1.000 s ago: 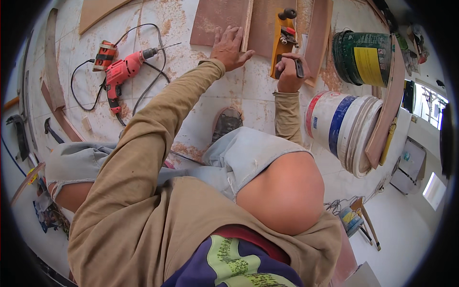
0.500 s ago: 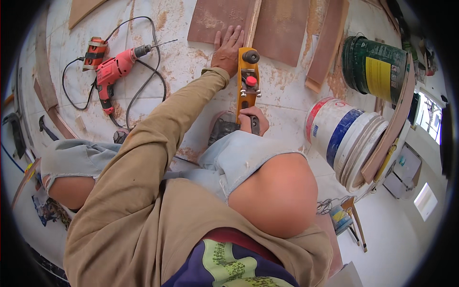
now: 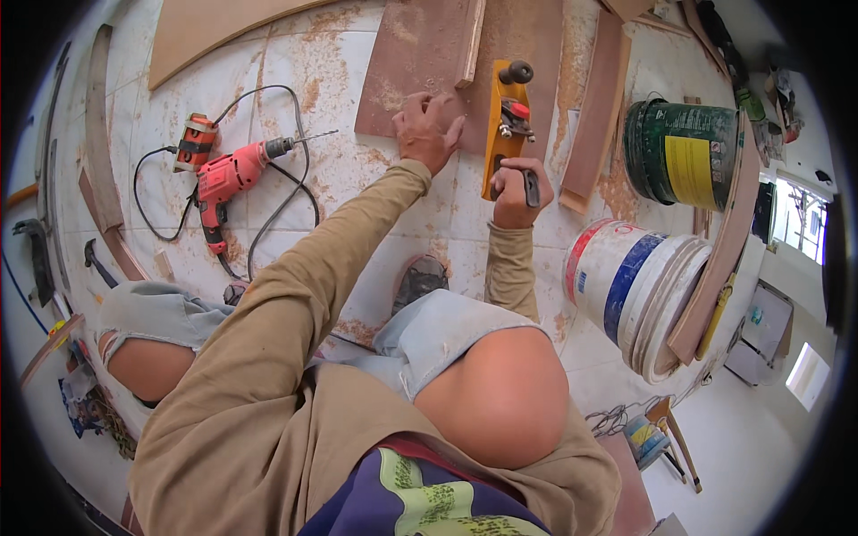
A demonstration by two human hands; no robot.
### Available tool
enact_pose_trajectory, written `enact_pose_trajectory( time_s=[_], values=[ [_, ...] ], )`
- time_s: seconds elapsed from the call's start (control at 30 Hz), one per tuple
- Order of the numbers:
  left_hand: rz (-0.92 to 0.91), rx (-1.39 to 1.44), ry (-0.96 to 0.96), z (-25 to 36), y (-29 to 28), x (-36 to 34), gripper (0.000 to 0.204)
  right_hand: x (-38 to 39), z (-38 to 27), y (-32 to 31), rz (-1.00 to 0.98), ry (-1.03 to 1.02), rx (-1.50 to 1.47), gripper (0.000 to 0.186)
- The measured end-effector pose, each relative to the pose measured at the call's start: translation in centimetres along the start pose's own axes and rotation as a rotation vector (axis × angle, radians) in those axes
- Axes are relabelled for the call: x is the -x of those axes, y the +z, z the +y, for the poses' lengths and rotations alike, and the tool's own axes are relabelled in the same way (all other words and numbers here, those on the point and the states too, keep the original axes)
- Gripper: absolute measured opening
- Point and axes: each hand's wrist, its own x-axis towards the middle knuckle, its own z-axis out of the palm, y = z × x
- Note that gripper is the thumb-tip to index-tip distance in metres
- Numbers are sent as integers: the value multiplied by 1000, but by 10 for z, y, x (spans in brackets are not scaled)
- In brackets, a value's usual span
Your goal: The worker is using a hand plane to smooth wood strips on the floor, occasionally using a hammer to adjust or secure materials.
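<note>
My right hand point(image 3: 518, 192) is wrapped round the rear handle of a hand plane point(image 3: 493, 134) with a yellow body, black front knob and red adjusting knob. The plane sits to the right of a narrow wooden strip point(image 3: 471, 45), over a reddish-brown board point(image 3: 527, 54); whether it touches that board I cannot tell. My left hand point(image 3: 429, 131) rests with fingers apart and slightly bent on the near end of another brown board point(image 3: 384, 94), just below the strip's near end. It holds nothing.
A red corded drill point(image 3: 228, 179) lies at left with its cable looped on the dusty tiles, near a hammer point(image 3: 98, 262). To the right are a green bucket point(image 3: 648, 147), a white bucket point(image 3: 603, 268) and long wooden pieces point(image 3: 594, 116). My shoe point(image 3: 420, 281) is below the boards.
The plane has moved rightward off the strip's line, with my right hand still on its handle. My left hand has come away from the strip's side onto the board below its end.
</note>
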Motion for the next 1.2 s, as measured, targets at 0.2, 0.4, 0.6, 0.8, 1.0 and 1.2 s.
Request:
enact_pose_trajectory(
  time_s=[0.2,0.4,0.6,0.8,1.0,1.2],
  values=[
    [-177,-318,-50,-2,14,-81,60,48,-27,-1,43,114,-29,9],
    [-80,-181,64,4,8,34,60,64,-36,-19,35,140,-40,8],
    [-213,-216,114,16,-35,38,68,70,-29,-11,-45,162,-78,9],
    [-201,-288,226,-19,-9,32,79,78,-8,8,-125,163,21,8],
    [-290,-393,208,-27,3,51,68,152,14,-19,-150,150,133,10],
    [-279,-337,203,-9,5,43,81,-28,35,41,-82,-54,-5,9]
  ],
)
